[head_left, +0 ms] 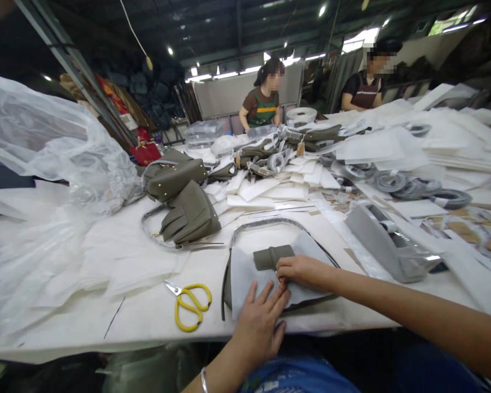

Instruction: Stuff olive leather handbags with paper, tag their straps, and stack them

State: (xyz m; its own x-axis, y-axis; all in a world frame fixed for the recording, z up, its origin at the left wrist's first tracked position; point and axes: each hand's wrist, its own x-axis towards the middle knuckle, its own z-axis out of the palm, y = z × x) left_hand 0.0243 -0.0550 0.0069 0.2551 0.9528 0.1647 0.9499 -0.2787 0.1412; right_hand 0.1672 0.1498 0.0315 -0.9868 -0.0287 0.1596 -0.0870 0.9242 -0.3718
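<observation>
An olive-green handbag (pixel 228 286) lies on the table in front of me, its front mostly covered by a pale protective sheet (pixel 245 273). A green flap tab (pixel 265 258) shows through the sheet, and the wrapped handle (pixel 270 221) arches away from me. My left hand (pixel 259 319) rests on the sheet with fingers spread, fingertips close to my right hand. Just below the tab, my right hand (pixel 300 271) is closed in a pinch; what its fingertips hold is hidden. Yellow-handled scissors (pixel 191 305) lie left of the bag.
Two more green handbags (pixel 191 213) stand at the back left, beside clear plastic wrapping (pixel 85 158). White sheets (pixel 270 188) and coiled grey straps (pixel 392 181) crowd the far side. A grey plastic-wrapped piece (pixel 376 240) sits right. Two people (pixel 264 101) are across the table.
</observation>
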